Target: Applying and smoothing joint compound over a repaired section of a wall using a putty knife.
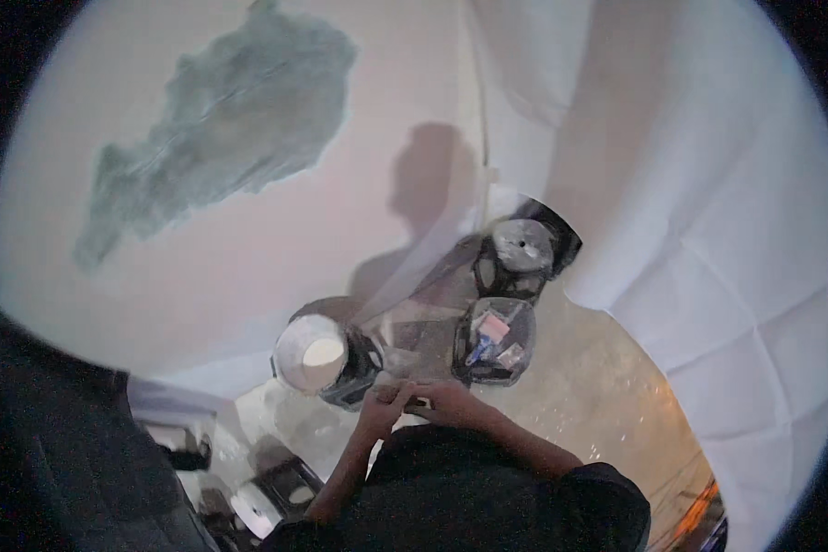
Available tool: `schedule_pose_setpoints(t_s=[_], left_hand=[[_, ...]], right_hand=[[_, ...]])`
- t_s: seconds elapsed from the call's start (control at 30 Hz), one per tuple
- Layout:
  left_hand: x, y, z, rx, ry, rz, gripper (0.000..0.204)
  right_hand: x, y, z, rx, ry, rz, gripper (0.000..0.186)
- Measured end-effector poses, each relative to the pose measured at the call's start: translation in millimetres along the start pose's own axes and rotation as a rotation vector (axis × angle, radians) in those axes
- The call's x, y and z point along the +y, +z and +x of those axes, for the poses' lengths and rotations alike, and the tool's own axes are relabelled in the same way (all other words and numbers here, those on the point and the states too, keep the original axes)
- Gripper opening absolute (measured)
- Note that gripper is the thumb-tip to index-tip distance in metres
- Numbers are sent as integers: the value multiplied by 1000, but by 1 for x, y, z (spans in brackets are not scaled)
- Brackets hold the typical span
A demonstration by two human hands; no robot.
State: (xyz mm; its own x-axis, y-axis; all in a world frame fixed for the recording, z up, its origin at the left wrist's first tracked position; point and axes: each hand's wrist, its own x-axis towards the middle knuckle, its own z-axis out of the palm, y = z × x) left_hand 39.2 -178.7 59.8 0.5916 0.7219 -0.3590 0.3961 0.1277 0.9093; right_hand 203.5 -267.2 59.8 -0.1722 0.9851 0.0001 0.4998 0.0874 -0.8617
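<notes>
My left hand (384, 410) and my right hand (440, 401) meet in front of my body with their fingers closed. They touch or nearly touch, and whatever may be between the fingers is too small and blurred to name. Just ahead and to the left, a white bucket (286, 353) holds a pale substance and rests by a black stool-like stand (362, 361). To the right of my hands is a dark container (527, 324), possibly lined with plastic. In it lie a pink block (493, 327), a blue-handled tool (477, 350) and a small packet-like piece.
A wall with a large grey-green patch (248, 120) rises on the left. White sheeting (699, 212) hangs on the right. Farther ahead, a plastic-wrapped round thing (524, 247) sits on a black stand. A black-and-white object (258, 511) stands at lower left.
</notes>
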Motion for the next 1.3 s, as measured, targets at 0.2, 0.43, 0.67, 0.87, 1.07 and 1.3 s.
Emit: schedule_pose_setpoints(t_s=[0.2, 0.43, 0.67, 0.87, 1.07, 1.3], left_hand=[[0, 74, 92, -391, 273, 48, 25], [27, 160, 125, -398, 1716, 507, 21], [46, 199, 116, -1028, 606, 139, 28], [38, 206, 126, -1010, 181, 72, 27], [26, 176, 155, -846, 284, 193, 26], [8, 151, 192, -738, 127, 285, 32]], right_hand=[[38, -34, -60, 453, 207, -140, 38], [15, -33, -138, 845, 486, -141, 31], [12, 3, -170, 1168, 646, 36, 20], [22, -13, -169, 1093, 687, 52, 22], [56, -23, -136, 903, 639, -82, 27], [89, -25, -85, 893, 636, 286, 31]])
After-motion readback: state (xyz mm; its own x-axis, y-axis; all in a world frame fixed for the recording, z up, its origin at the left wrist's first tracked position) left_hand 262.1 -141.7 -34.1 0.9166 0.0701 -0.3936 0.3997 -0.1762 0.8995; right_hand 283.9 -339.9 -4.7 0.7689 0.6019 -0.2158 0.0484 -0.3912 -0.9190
